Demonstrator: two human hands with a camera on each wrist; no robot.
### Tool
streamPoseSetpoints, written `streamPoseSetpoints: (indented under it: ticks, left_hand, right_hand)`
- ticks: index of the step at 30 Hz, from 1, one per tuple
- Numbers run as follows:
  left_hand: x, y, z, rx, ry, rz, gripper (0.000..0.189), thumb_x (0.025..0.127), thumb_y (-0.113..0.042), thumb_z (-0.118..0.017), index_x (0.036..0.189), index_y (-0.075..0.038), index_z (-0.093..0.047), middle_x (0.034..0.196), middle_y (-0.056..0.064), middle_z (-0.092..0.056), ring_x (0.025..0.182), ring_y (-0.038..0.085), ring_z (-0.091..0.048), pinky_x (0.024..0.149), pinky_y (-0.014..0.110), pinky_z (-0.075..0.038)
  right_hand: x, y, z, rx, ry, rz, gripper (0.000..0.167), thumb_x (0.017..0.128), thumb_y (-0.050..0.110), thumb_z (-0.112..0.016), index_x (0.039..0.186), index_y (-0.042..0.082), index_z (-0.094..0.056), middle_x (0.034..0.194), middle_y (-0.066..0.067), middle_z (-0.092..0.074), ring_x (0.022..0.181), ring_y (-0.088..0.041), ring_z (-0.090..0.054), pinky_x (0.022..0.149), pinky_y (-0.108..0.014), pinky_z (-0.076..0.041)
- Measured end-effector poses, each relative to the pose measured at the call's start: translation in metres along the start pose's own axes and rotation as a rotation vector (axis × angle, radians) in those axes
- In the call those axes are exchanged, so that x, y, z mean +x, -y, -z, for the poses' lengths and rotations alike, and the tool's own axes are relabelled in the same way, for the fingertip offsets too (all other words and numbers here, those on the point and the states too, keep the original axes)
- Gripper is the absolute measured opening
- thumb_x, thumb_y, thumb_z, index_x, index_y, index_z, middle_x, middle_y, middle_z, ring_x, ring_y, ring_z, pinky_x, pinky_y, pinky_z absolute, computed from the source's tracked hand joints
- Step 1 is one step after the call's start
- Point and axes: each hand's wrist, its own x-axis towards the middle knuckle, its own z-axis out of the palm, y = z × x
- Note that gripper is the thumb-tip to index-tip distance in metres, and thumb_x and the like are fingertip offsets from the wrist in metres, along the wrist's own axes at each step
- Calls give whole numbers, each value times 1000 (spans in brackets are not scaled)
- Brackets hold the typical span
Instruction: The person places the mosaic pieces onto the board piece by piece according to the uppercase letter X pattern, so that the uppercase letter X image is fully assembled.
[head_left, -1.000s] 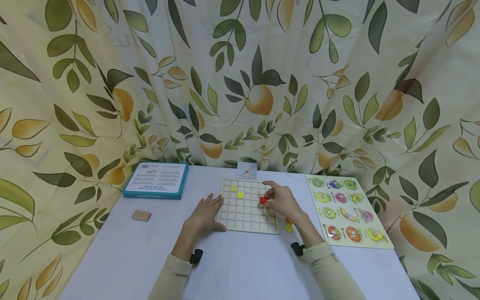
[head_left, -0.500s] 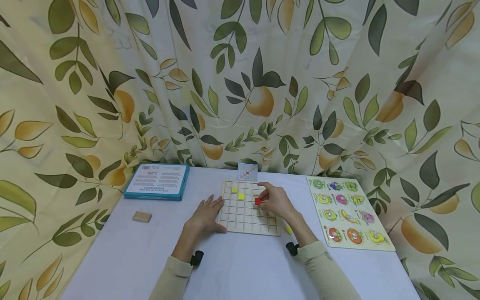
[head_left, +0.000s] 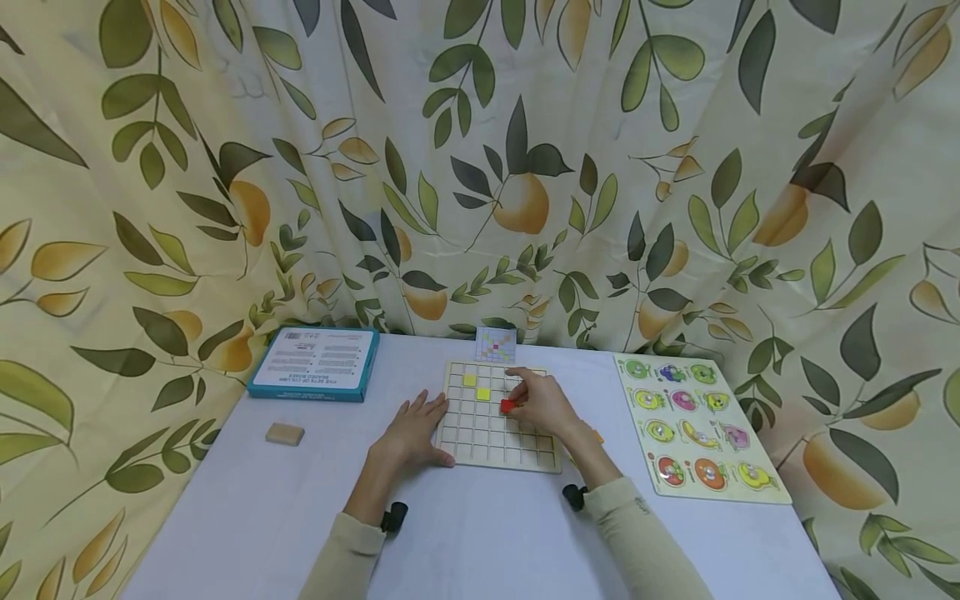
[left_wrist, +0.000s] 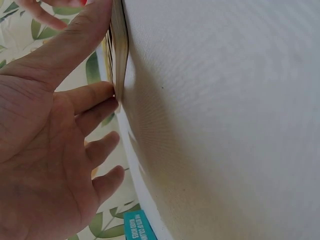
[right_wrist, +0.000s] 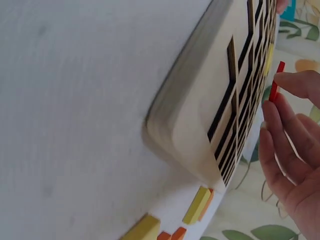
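Note:
A wooden grid board [head_left: 480, 446] lies on the table with two yellow square tiles [head_left: 483, 394] set in its far left cells. My left hand [head_left: 405, 435] rests at the board's left side; in the left wrist view its thumb and fingertips touch the board's edge, fingers mostly extended. Between thumb and fingers my right hand [head_left: 546, 406] pinches a small red square tile [head_left: 507, 407], held over the board. The right wrist view shows this red tile [right_wrist: 276, 82] on edge, apart from the grid. Behind the board stands a small patterned card [head_left: 496, 343].
Yellow tiles [right_wrist: 197, 205] and orange tiles [right_wrist: 178, 233] lie beside the board's right side, partly behind my forearm in the head view. A teal box [head_left: 311, 364] and a wooden block [head_left: 285, 433] are left. A fruit picture board [head_left: 701, 429] lies right.
My right hand has moved left over the board with the red tile, towards the yellow tiles. The left hand has stayed at the board's left edge.

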Motion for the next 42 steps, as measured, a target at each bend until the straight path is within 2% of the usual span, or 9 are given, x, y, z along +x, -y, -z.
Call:
streamPoseSetpoints:
  ticks: [7,15,27,32,37,42]
  left_hand:
    - [-1,0,-1,-3,-3,-4,111,75,-48,-92,162,-8,-37,171,6,-31,161,33,-13,129,56,-13]
    - [-1,-2,0,-21,-3,-6,110,74,-47,-93,161,-7,-39,170,7,-32,161,34,-14,129,56,-14]
    - [-1,-2,1,-17,3,5,109,76,-45,-92,162,-7,-37,171,6,-30,161,33,-12,130,55,-12]
    - [-1,-4,0,-19,1,9,108,77,-42,-93,162,-6,-37,170,8,-31,161,34,-12,130,55,-11]
    - [-2,-3,0,-11,7,15,109,77,-44,-92,163,-8,-35,171,6,-29,161,33,-11,130,54,-10]
    - [-1,-1,-1,-16,8,11,111,76,-47,-92,163,-9,-35,171,5,-28,161,32,-11,130,54,-11]
  right_hand:
    - [4,6,-6,-52,8,15,72,75,3,-90,140,7,-61,92,2,-76,82,-10,-69,80,-35,-60]
    - [9,4,-14,-71,15,-9,68,76,2,-88,139,11,-63,92,3,-75,83,-10,-68,81,-36,-59]
    - [10,4,-14,-8,45,13,61,77,0,-88,133,7,-66,94,-1,-76,83,-11,-71,81,-35,-61]
    - [5,3,-6,-21,16,-4,56,80,1,-86,133,6,-67,96,-2,-77,87,-14,-73,81,-36,-61]
    - [-3,3,7,-36,-35,-32,49,83,0,-82,130,6,-69,98,-5,-77,89,-18,-73,82,-39,-62]
    - [-15,-1,21,-43,-79,-27,43,85,0,-77,127,6,-70,99,-9,-78,89,-20,-73,81,-41,-62]
